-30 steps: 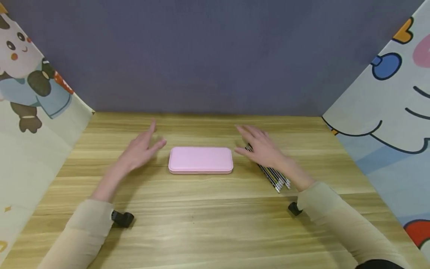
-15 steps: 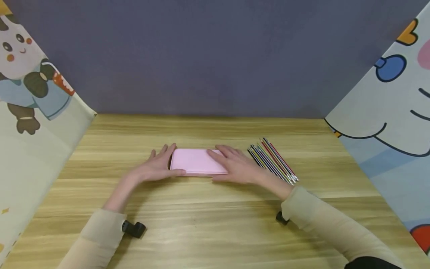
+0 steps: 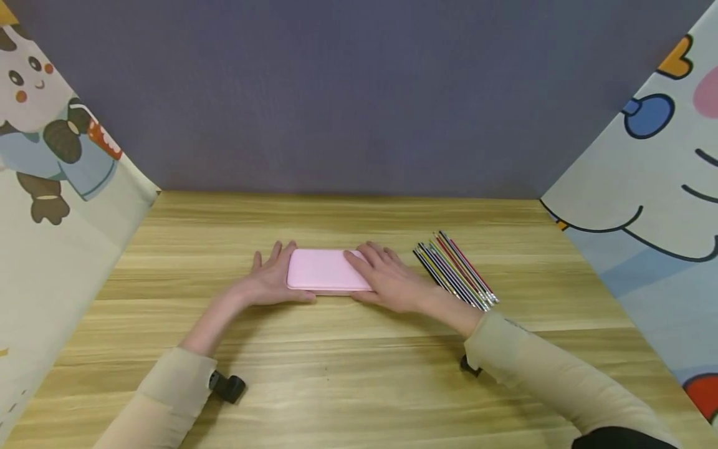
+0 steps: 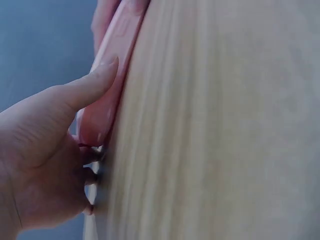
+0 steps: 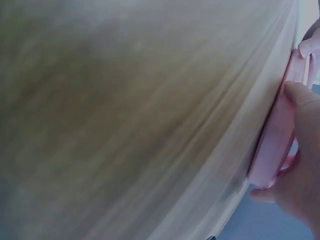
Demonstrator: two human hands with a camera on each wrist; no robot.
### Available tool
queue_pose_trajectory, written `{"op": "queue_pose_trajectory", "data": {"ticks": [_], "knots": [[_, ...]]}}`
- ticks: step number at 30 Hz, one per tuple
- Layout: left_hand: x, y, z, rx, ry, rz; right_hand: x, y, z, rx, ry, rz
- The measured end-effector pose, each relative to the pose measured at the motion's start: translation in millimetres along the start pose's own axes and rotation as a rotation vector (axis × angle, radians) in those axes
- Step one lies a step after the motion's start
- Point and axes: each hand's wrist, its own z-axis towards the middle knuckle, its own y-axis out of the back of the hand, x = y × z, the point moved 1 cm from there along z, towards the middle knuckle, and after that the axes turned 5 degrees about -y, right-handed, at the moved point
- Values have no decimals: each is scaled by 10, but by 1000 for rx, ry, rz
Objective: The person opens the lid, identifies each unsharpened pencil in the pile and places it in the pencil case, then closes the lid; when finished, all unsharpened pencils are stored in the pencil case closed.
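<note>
A pink pencil case [image 3: 321, 269] with rounded corners lies closed on the wooden table, its long side facing the person. My left hand [image 3: 272, 280] holds its left end, thumb along the front side and fingers about the short edge. At the other end, my right hand [image 3: 392, 278] grips the case, its thumb at the front and its fingers over the lid and far edge. The left wrist view shows the left thumb [image 4: 97, 82] against the case's front wall [image 4: 107, 107]. In the right wrist view, the right thumb [image 5: 297, 95] touches that same wall.
Several pencils [image 3: 455, 269] lie side by side just right of the right hand, under and beside the forearm. A dark grey panel [image 3: 348, 100] rises behind the table [image 3: 336, 386]. Printed cartoon panels [image 3: 662, 187] stand at both sides.
Both hands came inward from either side onto the case's ends, uncovering the pencils. Over the last half second, the hands and case shifted only slightly.
</note>
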Motion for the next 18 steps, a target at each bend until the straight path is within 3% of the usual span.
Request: {"op": "queue_pose_trajectory", "data": {"ticks": [8, 18], "knots": [[7, -59, 15, -32, 14, 2, -34, -76, 6, -12, 47, -93], [45, -156, -27, -119, -35, 47, -53, -93, 32, -43, 114, -184]]}}
